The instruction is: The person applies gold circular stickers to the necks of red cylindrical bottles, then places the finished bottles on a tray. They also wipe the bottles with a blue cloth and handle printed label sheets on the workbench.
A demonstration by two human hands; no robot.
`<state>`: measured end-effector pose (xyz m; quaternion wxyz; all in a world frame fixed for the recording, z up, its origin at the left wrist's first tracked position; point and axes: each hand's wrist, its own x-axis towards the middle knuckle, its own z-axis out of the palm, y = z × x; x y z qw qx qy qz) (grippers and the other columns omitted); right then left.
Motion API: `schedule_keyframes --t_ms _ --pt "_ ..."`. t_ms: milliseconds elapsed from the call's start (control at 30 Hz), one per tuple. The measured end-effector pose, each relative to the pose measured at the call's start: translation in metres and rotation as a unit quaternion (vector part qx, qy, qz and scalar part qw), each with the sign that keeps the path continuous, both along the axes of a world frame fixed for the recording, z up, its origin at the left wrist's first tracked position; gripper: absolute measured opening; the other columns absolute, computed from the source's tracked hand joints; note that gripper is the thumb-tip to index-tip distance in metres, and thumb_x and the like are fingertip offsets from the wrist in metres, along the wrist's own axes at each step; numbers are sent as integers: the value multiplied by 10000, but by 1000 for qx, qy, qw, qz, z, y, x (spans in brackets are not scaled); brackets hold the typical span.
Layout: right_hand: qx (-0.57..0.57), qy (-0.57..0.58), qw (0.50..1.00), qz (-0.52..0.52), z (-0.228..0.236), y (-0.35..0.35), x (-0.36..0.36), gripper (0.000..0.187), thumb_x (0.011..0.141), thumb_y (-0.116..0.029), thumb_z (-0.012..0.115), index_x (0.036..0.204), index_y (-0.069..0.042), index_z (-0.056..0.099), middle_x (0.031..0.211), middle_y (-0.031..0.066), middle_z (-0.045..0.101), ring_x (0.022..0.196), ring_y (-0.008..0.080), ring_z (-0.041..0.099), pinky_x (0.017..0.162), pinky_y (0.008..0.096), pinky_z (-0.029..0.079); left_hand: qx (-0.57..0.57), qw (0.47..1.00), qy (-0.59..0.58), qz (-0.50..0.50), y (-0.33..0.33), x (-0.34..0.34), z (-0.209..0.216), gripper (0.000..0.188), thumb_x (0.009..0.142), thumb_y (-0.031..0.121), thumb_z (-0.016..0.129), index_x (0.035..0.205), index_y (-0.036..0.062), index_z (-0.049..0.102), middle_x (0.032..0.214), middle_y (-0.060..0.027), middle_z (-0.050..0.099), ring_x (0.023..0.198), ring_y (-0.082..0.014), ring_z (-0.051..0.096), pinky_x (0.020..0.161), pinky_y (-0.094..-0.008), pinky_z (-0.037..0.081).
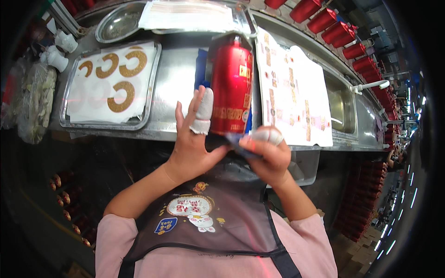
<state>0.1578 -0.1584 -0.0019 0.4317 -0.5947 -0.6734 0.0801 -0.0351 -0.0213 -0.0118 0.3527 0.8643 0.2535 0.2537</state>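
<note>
A shiny red cylindrical canister (pixel 230 83) with gold markings lies on a blue cloth (pixel 201 69) on the metal worktop, pointing away from me. Beside its left near end is my left hand (pixel 192 143), fingers stretched out and holding nothing. White wrapping covers one of its fingers, which is next to the canister's side. My right hand (pixel 271 155), also with a wrapped finger, is closed at the canister's near right end. It grips a thin, dark bluish piece (pixel 243 146), blurred by motion, whose kind I cannot make out.
On the left, a metal tray (pixel 153 88) holds white sheets with gold C-shaped stickers (pixel 121 97). A metal bowl (pixel 118 25) and stacked sheets (pixel 187 16) are behind. Printed sticker sheets (pixel 294 92) lie right, before a sink (pixel 340 111) with a faucet (pixel 371 86). More red canisters (pixel 338 33) stand beyond.
</note>
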Motion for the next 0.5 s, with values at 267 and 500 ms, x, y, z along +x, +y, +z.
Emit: schedule_keyframes --t_ms 267,500 --pt "45 227 967 -104 14 144 60 204 812 -132 810 914 -15 677 741 49 609 721 134 589 671 285 466 79 997 26 -2 5 34 15 866 713 308 871 1463 114 485 1633 -217 240 1509 -414 246 1148 -702 133" --pt "181 31 977 112 33 71 18 351 685 117 768 974 -75 719 813 119 710 705 227 694 663 339 557 -29 999 -12 -24 16 24 17 618 766 420 834 1308 184 652 1531 -120 454 1441 -357 375 1219 -614 99"
